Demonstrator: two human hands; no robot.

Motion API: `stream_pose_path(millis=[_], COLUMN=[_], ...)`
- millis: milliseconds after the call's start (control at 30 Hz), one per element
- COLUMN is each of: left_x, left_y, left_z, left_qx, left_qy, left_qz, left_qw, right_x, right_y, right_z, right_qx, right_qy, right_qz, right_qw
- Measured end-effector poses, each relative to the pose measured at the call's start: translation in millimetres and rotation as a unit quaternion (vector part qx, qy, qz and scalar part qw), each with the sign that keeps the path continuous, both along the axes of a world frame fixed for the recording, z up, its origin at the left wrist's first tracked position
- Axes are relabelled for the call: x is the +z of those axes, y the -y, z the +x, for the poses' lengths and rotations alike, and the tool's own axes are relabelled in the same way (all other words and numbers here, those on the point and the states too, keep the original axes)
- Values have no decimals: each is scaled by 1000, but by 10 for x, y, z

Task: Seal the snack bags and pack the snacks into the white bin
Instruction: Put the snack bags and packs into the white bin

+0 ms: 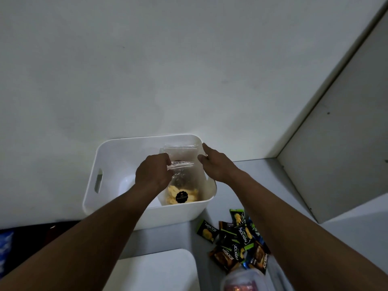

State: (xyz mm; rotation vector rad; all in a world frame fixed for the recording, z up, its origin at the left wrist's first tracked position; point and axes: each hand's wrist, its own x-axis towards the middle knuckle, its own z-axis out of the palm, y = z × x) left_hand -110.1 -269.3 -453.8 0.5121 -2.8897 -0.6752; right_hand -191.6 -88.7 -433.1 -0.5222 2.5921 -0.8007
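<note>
A white bin (109, 164) with a slot handle stands on the grey surface against the wall. Inside its right half a clear zip bag (182, 185) of yellow chips with a round black label stands upright. My left hand (154, 173) pinches the bag's zip strip at its left end. A second clear bag (180, 151) stands behind it against the far wall of the bin. My right hand (216, 164) rests on the bin's right rim beside the bag, fingers loosely curled with nothing clearly in them.
A heap of several small black, green and orange Nextar snack packets (237, 240) lies on the grey surface right of the bin. A clear plastic container (243, 280) sits at the bottom edge. A white lid-like panel (157, 271) lies in front. A cabinet side (336, 133) rises at right.
</note>
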Motion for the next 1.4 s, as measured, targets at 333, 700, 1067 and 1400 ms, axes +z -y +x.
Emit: stream_pose_path(millis=[333, 700, 1067, 1400], left_x=[285, 604, -242, -921], left_y=[-103, -1132, -2398, -2766], left_z=[315, 1108, 1987, 2446], left_qx=[-25, -56, 24, 82], left_qy=[-18, -93, 19, 119], left_qz=[16, 26, 115, 193], left_qw=[999, 994, 993, 970], right_x=[372, 560, -328, -1114], right_y=[-120, -1035, -2109, -2391], right_z=[401, 983, 1818, 2409], right_qx=[19, 51, 97, 80], right_qy=[-32, -40, -17, 31], right_qz=[32, 72, 41, 74], right_qw=[999, 995, 994, 994])
